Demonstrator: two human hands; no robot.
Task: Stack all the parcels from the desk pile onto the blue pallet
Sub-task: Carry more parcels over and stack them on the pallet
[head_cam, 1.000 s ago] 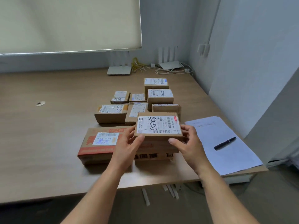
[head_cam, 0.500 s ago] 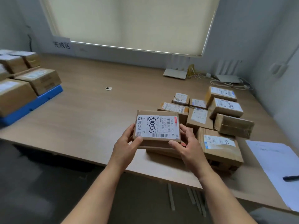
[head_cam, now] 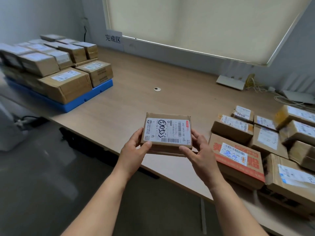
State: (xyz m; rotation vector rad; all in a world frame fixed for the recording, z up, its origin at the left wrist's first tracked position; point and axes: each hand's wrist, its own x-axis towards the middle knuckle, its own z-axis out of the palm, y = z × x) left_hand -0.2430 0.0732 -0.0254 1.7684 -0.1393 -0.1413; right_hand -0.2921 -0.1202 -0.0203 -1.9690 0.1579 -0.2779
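While hands (head_cam: 134, 149) (head_cam: 200, 151) clasp its sides, flat brown parcel (head_cam: 167, 115), white label (head_cam: 167, 132), black scrawl.

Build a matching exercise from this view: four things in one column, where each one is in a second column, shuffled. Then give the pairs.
Things
1. scribbled parcel
2. blue pallet
3. orange-printed parcel
4. paper sign

Places
A. at the far left end of the desk, loaded with boxes
B. at the lower left corner of the blind
C. held between the left hand and right hand
D. at the near edge of the desk pile, on the right

Pairs: 1-C, 2-A, 3-D, 4-B
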